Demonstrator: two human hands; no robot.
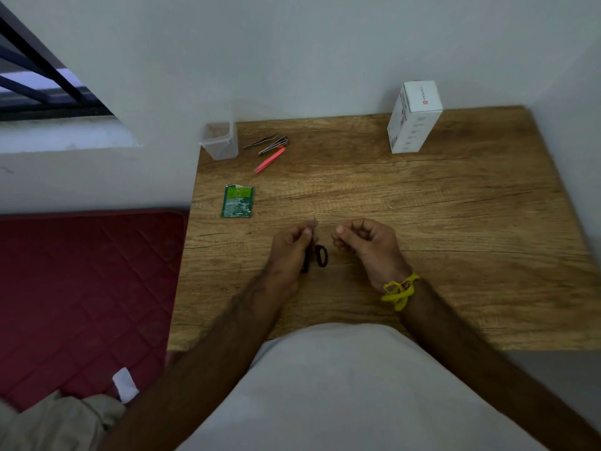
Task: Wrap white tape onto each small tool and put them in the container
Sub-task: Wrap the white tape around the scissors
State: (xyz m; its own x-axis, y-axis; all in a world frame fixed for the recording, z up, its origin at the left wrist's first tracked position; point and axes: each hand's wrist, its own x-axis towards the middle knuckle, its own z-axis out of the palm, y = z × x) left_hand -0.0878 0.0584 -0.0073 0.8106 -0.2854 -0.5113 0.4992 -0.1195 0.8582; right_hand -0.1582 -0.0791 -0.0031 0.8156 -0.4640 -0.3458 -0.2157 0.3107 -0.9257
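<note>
Your left hand (287,252) pinches small black-handled scissors (317,253) over near-centre of wooden table (422,206), blades pointing away, finger loops hanging toward you. Your right hand (367,245) just beside, fingers curled, thumb against forefinger; cannot tell if pinching tape. Clear container (220,141) stands at far left corner. Beside it: steel tweezers (260,141), nail clipper (273,145), pink tweezers (269,160). Green sachet (237,201) nearer you. White box (414,117) at far right.

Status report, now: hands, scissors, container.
Left hand grips small black scissors above the table. Right hand curled, pinching something too small to tell. Container at far left corner, path clear.
</note>
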